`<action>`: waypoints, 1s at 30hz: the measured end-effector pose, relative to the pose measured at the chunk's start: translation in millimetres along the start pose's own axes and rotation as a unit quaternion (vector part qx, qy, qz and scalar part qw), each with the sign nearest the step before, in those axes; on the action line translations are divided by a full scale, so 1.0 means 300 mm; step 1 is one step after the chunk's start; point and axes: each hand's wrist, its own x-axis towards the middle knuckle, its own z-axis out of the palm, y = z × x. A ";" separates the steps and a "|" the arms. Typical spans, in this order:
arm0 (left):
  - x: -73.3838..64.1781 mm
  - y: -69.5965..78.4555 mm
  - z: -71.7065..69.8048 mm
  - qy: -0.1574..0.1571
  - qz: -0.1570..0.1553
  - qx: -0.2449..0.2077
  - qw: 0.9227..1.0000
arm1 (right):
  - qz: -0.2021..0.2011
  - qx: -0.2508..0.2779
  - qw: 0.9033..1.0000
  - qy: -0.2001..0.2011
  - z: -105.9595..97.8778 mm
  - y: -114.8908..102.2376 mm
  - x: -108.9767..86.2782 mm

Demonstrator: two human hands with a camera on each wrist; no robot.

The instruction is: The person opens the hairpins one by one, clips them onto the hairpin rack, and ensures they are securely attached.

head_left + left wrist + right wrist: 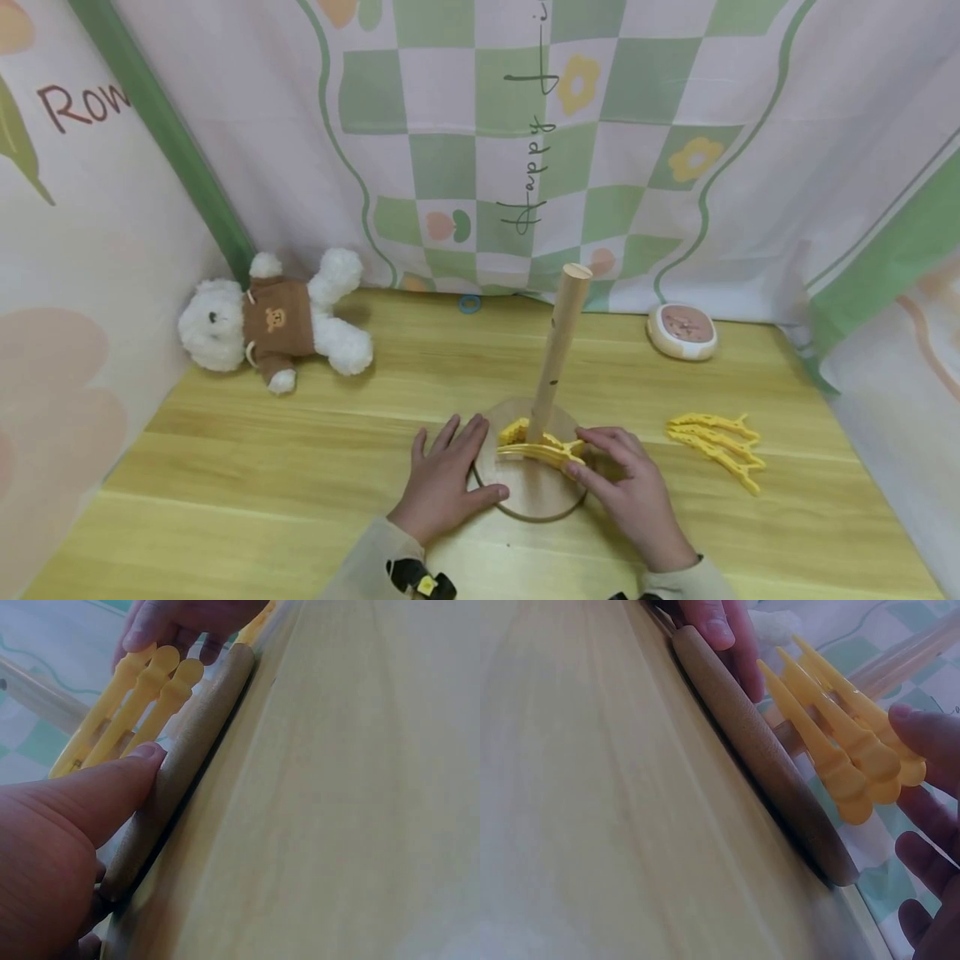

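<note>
A wooden post [562, 342] rises from a round wooden base [534, 498] on the table. Yellow alligator hair clips [543, 453], three of them stacked in the right wrist view, sit low at the post with arms in front of and behind it. My right hand [636, 492] pinches their right ends between thumb and fingers. On the left, my left hand [442, 487] rests with straight fingers along the base's edge, its thumb [112, 791] over the front rim. Whether the clips grip the post is hard to tell.
More yellow hair clips [716, 446] lie in a fanned group right of the base. A white plush toy [279, 321] in a brown top lies at the back left. Near the curtain are a small blue ring [469, 304] and a pink-and-white clock-like device [682, 332].
</note>
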 end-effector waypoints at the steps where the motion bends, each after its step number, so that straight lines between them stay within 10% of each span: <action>1: 0.000 0.000 0.000 0.000 -0.001 0.000 1.000 | 0.004 0.002 1.000 -0.002 -0.001 0.002 -0.001; 30: 0.000 0.003 -0.004 -0.008 -0.007 -0.003 1.000 | 0.031 0.015 0.999 -0.011 -0.016 0.013 -0.012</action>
